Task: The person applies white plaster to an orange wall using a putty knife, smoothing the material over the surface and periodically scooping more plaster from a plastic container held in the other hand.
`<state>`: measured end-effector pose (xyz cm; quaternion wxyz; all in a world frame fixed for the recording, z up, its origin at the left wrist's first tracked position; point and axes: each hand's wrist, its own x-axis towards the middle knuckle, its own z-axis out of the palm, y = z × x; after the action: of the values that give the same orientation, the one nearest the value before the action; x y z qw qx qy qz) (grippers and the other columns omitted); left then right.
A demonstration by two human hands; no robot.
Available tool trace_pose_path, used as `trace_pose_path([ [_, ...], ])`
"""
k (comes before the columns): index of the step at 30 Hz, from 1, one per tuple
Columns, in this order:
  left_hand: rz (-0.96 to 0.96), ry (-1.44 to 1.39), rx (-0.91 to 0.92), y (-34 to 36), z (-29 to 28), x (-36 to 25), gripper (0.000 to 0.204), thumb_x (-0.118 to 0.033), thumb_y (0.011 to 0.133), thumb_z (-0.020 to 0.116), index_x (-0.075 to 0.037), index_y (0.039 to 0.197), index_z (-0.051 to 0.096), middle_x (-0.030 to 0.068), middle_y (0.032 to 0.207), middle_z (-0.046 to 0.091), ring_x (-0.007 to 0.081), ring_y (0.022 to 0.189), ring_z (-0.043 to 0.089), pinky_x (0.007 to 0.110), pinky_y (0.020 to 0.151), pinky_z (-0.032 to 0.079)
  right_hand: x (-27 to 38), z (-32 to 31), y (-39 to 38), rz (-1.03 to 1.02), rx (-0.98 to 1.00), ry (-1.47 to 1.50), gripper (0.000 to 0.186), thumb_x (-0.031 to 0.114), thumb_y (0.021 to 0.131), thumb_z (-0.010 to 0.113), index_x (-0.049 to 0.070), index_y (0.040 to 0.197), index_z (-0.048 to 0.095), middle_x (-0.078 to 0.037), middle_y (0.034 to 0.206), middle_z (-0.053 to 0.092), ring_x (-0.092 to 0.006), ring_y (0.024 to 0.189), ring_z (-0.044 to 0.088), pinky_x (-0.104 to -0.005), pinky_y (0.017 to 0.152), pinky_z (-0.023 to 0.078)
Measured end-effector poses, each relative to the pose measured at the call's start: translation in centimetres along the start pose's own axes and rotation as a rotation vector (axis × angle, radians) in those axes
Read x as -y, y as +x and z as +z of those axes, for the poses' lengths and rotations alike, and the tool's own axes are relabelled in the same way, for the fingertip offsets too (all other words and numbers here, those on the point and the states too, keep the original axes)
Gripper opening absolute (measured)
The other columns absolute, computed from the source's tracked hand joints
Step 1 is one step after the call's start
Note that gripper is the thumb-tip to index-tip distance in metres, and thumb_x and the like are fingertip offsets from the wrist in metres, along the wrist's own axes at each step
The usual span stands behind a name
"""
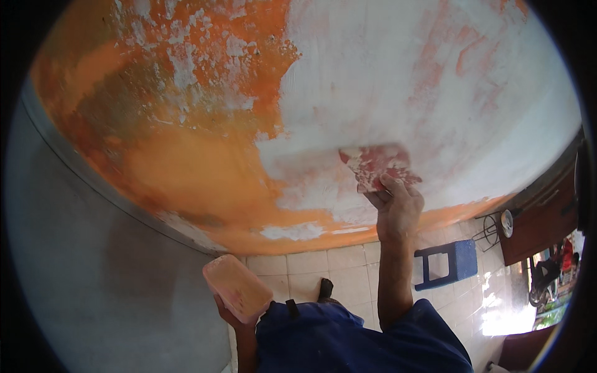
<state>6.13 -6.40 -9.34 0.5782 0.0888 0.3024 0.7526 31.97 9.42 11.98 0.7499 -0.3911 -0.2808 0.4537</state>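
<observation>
My right hand [400, 208] is closed on a flat red putty spreader [379, 165] smeared with white filler. The spreader lies against the wall [348, 74], within the white-coated part; whether its whole edge touches cannot be told. Orange paint [180, 165] with white flecks covers the wall's left side, and faint reddish patches show through the white on the right. Down at the left, my left hand [229, 313] holds a pale pink rectangular plastic tub [236, 288] from beneath and its side, fingers partly hidden. The tub is tilted, with smears inside it.
A grey wall [106, 248] meets the painted wall at a corner on the left. On the tiled floor [311, 264] at the right stands a blue plastic stool [454, 264]. Behind it are a wire stand [490, 229] and brown wooden furniture [541, 221]. Bright light enters from the far right.
</observation>
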Motion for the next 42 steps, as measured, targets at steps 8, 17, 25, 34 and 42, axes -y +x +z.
trace_pose_path([
  [8,-0.052,-0.176,-0.027,0.0,2.0,-0.6,0.059,-0.053,0.085,0.035,-0.011,0.126,0.034,0.0106,0.114,0.047,0.0287,0.098,0.051,0.045,0.080,0.045,-12.2,-10.9,-4.1,0.257,-0.152,-0.147,0.021,-0.006,0.066,0.052,-0.005,0.087,0.049,-0.012,0.086,0.056,-0.0226,0.075,0.059,-0.0343,0.063,0.055],
  [17,-0.037,-0.194,-0.086,0.1,1.8,-1.6,0.058,-0.053,0.085,0.034,-0.011,0.125,0.034,0.0083,0.113,0.047,0.0263,0.097,0.052,0.043,0.079,0.046,-16.7,-5.9,0.5,0.423,-0.240,0.099,0.015,-0.006,0.072,0.049,-0.010,0.086,0.048,-0.017,0.086,0.055,-0.0269,0.074,0.060,-0.0390,0.064,0.057],
  [25,-0.014,-0.142,-0.012,0.2,-0.4,-1.3,0.056,-0.052,0.086,0.033,-0.012,0.125,0.035,0.0087,0.112,0.047,0.0259,0.096,0.052,0.043,0.077,0.046,-0.8,0.6,-2.5,0.152,0.114,0.223,0.012,-0.001,0.076,0.051,-0.006,0.086,0.055,-0.013,0.082,0.059,-0.0242,0.078,0.060,-0.0417,0.077,0.050],
  [34,-0.012,-0.221,-0.055,0.9,-0.6,-1.7,0.059,-0.053,0.085,0.033,-0.010,0.125,0.033,0.0098,0.112,0.047,0.0267,0.098,0.052,0.044,0.079,0.046,-16.4,-10.1,-4.4,0.591,-0.291,-0.069,0.028,-0.004,0.073,0.048,-0.008,0.100,0.044,-0.021,0.095,0.054,-0.0314,0.083,0.059,-0.0426,0.068,0.055],
  [42,0.018,-0.171,-0.028,0.3,-0.4,-2.4,0.054,-0.050,0.087,0.032,-0.010,0.124,0.034,0.0103,0.111,0.047,0.0261,0.099,0.051,0.043,0.080,0.046,-23.0,-15.4,0.8,0.578,-0.407,-0.058,0.023,-0.007,0.073,0.038,-0.011,0.095,0.044,-0.023,0.094,0.054,-0.0363,0.083,0.060,-0.0441,0.066,0.056],
])
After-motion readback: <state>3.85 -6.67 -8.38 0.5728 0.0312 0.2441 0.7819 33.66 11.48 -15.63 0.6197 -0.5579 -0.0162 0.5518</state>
